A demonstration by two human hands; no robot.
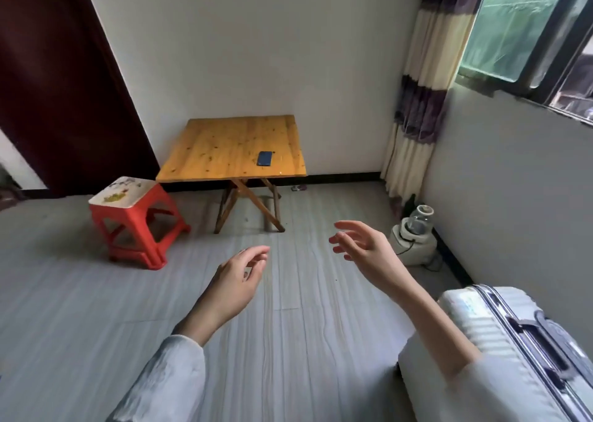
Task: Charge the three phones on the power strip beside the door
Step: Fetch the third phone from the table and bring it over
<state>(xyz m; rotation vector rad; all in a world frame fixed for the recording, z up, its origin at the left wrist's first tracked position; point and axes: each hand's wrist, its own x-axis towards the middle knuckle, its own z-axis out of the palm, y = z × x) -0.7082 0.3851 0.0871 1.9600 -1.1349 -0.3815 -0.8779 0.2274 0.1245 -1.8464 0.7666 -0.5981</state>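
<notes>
One dark blue phone (264, 158) lies flat on a small wooden folding table (224, 152) against the far wall, near its front right part. My left hand (239, 277) and my right hand (362, 248) are both raised over the floor, well short of the table, fingers apart and holding nothing. A dark red door (57, 78) stands at the left. No power strip and no other phone show in this view.
A red plastic stool (134, 222) stands left of the table. A white appliance with a clear jar (414, 235) sits on the floor by the right wall, below a striped curtain (420, 100). A pale suitcase (513, 341) lies at the lower right.
</notes>
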